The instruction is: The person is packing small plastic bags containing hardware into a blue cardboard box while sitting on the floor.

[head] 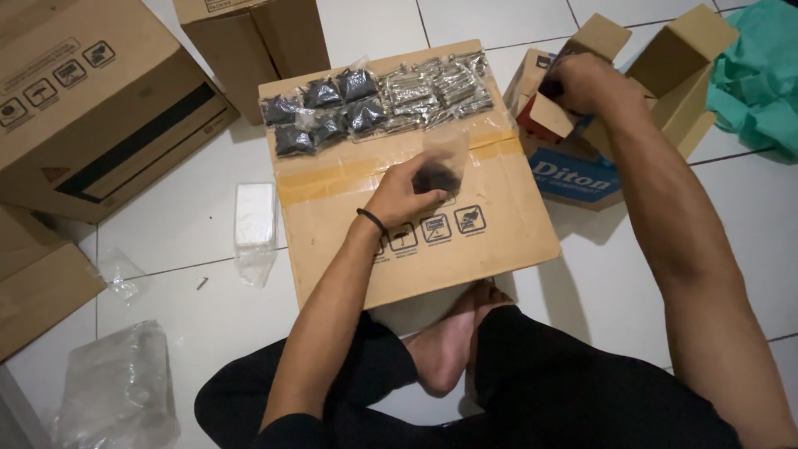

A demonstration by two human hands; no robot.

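Head view: the left hand point(409, 189) is closed around a small clear bag point(440, 162) of dark bits, holding it just above the taped box point(482, 241) that serves as a work surface. The fingers grip the filled lower part; the empty plastic top stands loose above them. Beyond this hand, at the far edge of the box, lie a cluster of dark bags point(324, 112) and, to their right, a row of silver bags point(436, 87), all touching or overlapping. The right hand point(582, 83) reaches into an open small box point(573, 125) to the right; its fingers are curled, but what they hold, if anything, cannot be told. Judgement: the bag looks light and limp, its film slippery, its contents loose and shifting; a pinch on the bulging filled part seems surer than one on the slack top. To the left of the left arm, a white packet point(254, 218) lies on the tiled floor point(191, 216).
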